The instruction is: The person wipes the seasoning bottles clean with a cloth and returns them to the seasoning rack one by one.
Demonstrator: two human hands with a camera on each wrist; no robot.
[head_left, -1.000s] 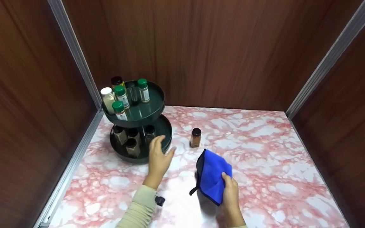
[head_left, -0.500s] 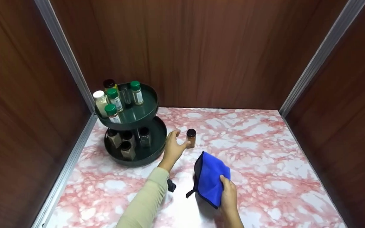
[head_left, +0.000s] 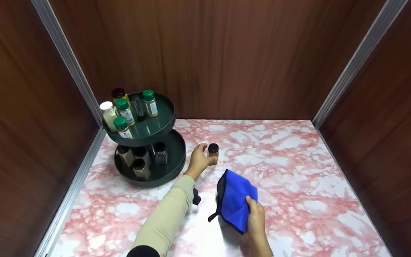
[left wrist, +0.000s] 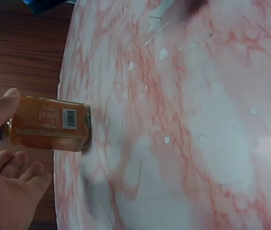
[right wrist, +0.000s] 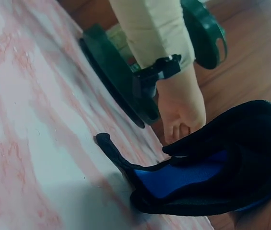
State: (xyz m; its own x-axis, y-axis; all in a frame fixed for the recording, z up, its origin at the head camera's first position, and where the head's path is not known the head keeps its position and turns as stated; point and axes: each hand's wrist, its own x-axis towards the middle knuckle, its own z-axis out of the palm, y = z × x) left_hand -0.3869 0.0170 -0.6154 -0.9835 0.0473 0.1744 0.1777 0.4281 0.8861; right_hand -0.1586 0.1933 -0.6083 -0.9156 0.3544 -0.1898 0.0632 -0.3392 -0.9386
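A spice jar (head_left: 213, 148) with a dark cap and orange-brown contents stands upright on the table. My left hand (head_left: 198, 160) is at its near left side, thumb overlapping the glass. In the left wrist view the thumb lies along the neck end of the jar (left wrist: 49, 125), while the bent fingers (left wrist: 39, 181) stay a little apart from it. My right hand (head_left: 257, 222) pinches a blue fabric pouch (head_left: 234, 200) with black trim and a small black loop. Seen from the right wrist, the pouch's mouth gapes, showing blue lining (right wrist: 183, 178).
Left of the jar stands a dark green two-tier round rack (head_left: 162, 175). Green-capped jars (head_left: 151, 103) and a white-capped jar (head_left: 109, 116) stand on its upper tier, several dark-capped jars (head_left: 142, 169) below. Wooden panels (head_left: 227, 60) wall in the marbled table (head_left: 280, 160).
My left hand has moved right, from in front of the rack to the spice jar, its thumb now over the jar. The right hand keeps holding the pouch; the view has shifted slightly.
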